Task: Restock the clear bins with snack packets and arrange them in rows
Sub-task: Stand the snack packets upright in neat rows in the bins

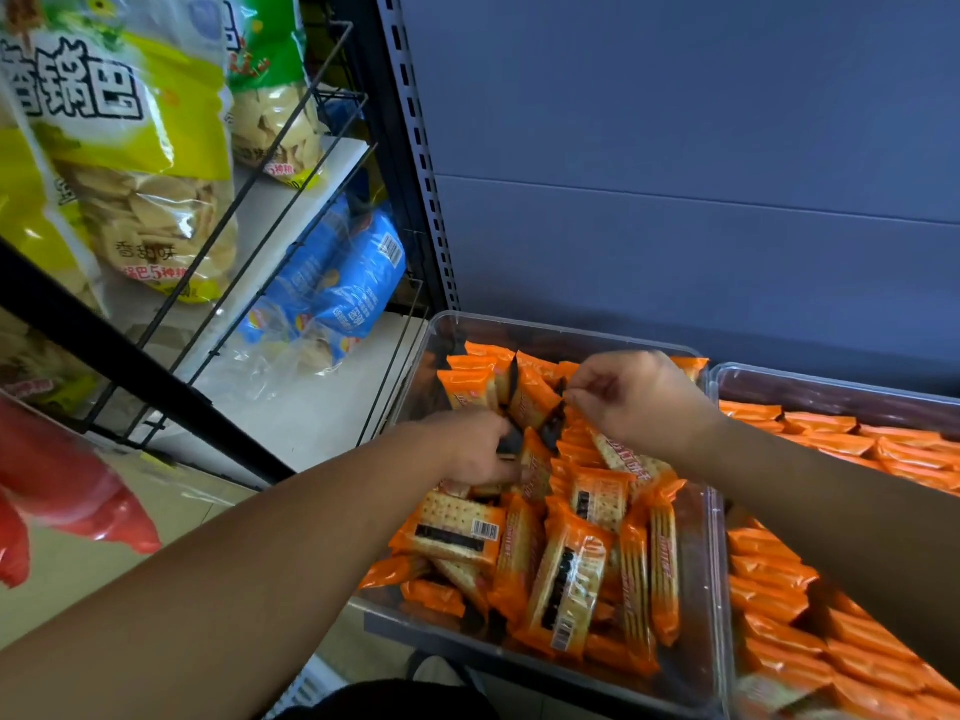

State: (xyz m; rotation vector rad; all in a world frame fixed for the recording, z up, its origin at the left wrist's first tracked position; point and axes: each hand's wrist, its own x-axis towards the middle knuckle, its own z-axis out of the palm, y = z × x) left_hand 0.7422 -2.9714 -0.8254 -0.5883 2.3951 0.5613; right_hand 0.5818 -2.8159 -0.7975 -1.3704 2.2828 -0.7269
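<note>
Nearest us, orange foil cracker packets (566,579) lie jumbled in the clear plastic bin (571,332). Past them our left hand (480,452) curls its fingers round one packet; just beyond, our right hand (636,400) pinches another (upright rows beside those fingers).

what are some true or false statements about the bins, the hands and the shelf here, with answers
1. The left hand and right hand are both over the left clear bin. True.
2. Its packets are blue. False: they are orange.
3. The right clear bin holds neat rows. True.
4. The left bin's near end is neatly rowed. False: the packets there lie jumbled.
5. Big yellow snack bags sit on the shelving at left. True.
</note>
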